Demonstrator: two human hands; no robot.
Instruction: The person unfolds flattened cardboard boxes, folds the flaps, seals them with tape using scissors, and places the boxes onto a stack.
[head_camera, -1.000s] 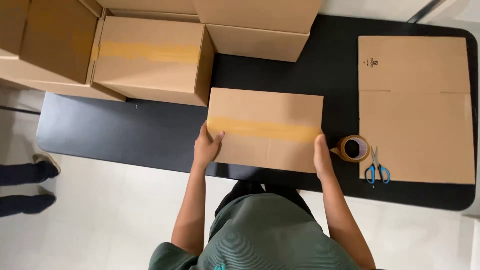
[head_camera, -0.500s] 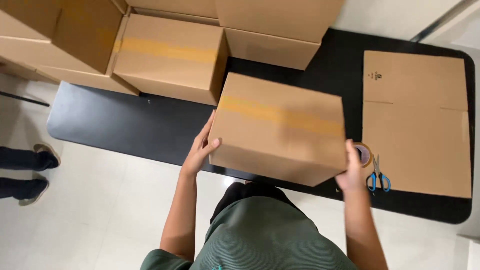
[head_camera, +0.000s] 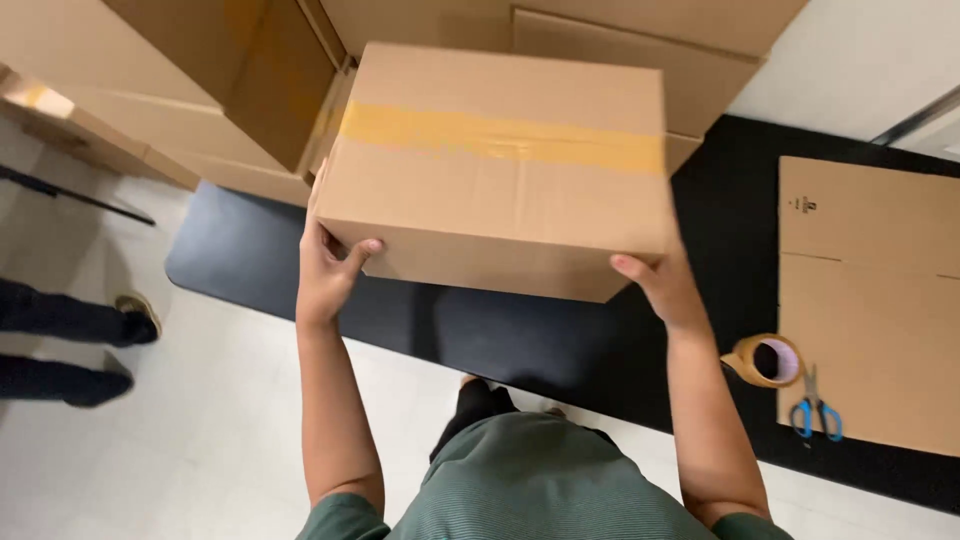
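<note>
Head view, looking down: a person holds one sealed cardboard box, closed with a strip of yellowish tape, up in the air above a black bench. The left hand grips the box's lower left corner, fingers curled underneath. The right hand cups the lower right corner, thumb on the near face.

Only the two bottom corners are supported, so the box could tip or slip if its load shifts. Lifted this high, it could also knock the stacked boxes beyond it.

Counted: one held box, at least three stacked boxes behind, one flat unfolded carton on the bench at right, one tape roll, one pair of blue-handled scissors. Another person's two shoes show at far left.
</note>
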